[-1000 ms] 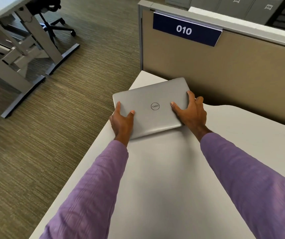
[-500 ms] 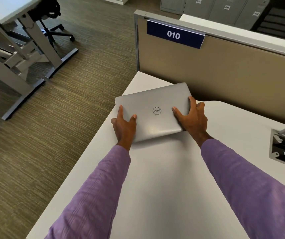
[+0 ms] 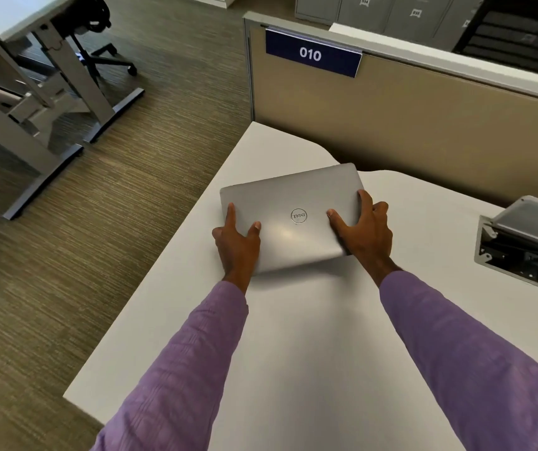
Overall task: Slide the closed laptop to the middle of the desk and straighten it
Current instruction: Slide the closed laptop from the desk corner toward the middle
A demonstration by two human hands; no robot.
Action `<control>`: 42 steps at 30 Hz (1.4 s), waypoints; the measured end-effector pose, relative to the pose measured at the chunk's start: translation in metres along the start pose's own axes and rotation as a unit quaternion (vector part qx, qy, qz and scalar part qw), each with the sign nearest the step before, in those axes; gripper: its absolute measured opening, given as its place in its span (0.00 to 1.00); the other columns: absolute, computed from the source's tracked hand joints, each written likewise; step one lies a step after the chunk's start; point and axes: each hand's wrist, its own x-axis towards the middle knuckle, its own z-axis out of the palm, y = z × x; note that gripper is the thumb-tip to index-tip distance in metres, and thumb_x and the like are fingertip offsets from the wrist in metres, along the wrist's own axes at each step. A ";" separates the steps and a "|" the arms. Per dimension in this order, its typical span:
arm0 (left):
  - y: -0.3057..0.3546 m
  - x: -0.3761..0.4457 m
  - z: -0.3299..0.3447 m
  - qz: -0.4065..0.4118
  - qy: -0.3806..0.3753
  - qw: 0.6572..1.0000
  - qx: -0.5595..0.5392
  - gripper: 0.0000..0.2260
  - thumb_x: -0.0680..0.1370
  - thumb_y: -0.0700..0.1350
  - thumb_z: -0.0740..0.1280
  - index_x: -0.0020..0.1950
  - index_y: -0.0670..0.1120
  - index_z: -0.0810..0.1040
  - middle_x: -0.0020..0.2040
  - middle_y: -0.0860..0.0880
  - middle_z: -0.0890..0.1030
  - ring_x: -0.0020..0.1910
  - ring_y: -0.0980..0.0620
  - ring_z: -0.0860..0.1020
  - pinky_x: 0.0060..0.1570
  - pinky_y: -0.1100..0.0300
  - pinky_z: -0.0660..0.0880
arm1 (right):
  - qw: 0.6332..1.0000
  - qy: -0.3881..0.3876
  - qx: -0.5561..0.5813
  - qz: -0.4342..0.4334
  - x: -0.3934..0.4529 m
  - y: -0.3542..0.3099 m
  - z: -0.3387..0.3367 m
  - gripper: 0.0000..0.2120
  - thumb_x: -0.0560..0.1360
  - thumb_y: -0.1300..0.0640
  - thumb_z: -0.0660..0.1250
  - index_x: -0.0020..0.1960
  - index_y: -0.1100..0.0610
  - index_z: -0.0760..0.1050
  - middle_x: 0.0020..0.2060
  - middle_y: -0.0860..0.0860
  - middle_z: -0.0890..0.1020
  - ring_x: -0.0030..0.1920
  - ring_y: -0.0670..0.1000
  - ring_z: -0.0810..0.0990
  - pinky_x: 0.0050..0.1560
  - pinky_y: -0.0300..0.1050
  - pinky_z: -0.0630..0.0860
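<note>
Closed flat silver metal laptop (image 3: 288,216), gripped by left hand (image 3: 238,247) and right hand (image 3: 363,234), sits crooked near white desk's (image 3: 293,336) corner, not centered yet.

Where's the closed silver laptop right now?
In the head view, the closed silver laptop lies skewed at the white desk's far-left corner, near the tan partition, with the left hand and right hand gripping its near corners.

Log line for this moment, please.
laptop: closed, skewed, near desk left edge | left hand, right hand: gripping near corners
</note>
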 end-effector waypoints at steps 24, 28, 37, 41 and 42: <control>-0.063 -0.124 0.007 0.003 -0.013 1.000 0.017 0.34 0.77 0.49 0.72 0.80 0.52 0.61 0.60 0.40 0.71 0.61 0.42 0.74 0.62 0.62 0.66 | 0.999 -0.009 0.004 0.042 -0.121 0.082 -0.036 0.40 0.69 0.28 0.67 0.74 0.44 0.61 0.58 0.52 0.68 0.54 0.60 0.78 0.51 0.54 0.78; -0.078 -0.147 0.009 0.003 -0.016 1.000 0.019 0.34 0.77 0.48 0.73 0.80 0.51 0.62 0.59 0.40 0.71 0.60 0.42 0.74 0.59 0.65 0.64 | 0.999 -0.013 0.000 0.044 -0.143 0.098 -0.041 0.39 0.69 0.29 0.67 0.73 0.45 0.61 0.56 0.51 0.68 0.53 0.59 0.78 0.49 0.53 0.78; -0.116 -0.200 0.017 0.002 -0.032 0.999 0.040 0.34 0.77 0.48 0.73 0.80 0.52 0.63 0.56 0.43 0.70 0.58 0.45 0.74 0.58 0.68 0.62 | 0.997 -0.022 -0.013 0.074 -0.199 0.144 -0.047 0.41 0.69 0.28 0.67 0.75 0.45 0.60 0.58 0.52 0.68 0.54 0.59 0.78 0.50 0.55 0.80; -0.126 -0.214 0.019 0.013 -0.038 0.998 0.052 0.34 0.77 0.48 0.73 0.80 0.52 0.63 0.57 0.42 0.71 0.57 0.46 0.73 0.59 0.66 0.64 | 0.996 -0.016 -0.009 0.090 -0.220 0.158 -0.048 0.41 0.69 0.28 0.66 0.75 0.45 0.60 0.57 0.52 0.68 0.53 0.60 0.78 0.50 0.56 0.80; -0.128 -0.217 0.020 0.015 -0.038 0.998 0.053 0.34 0.76 0.48 0.73 0.79 0.53 0.63 0.56 0.43 0.71 0.57 0.46 0.73 0.60 0.65 0.64 | 0.996 -0.014 -0.006 0.093 -0.225 0.161 -0.050 0.41 0.69 0.28 0.67 0.75 0.45 0.60 0.57 0.52 0.67 0.53 0.60 0.78 0.50 0.56 0.80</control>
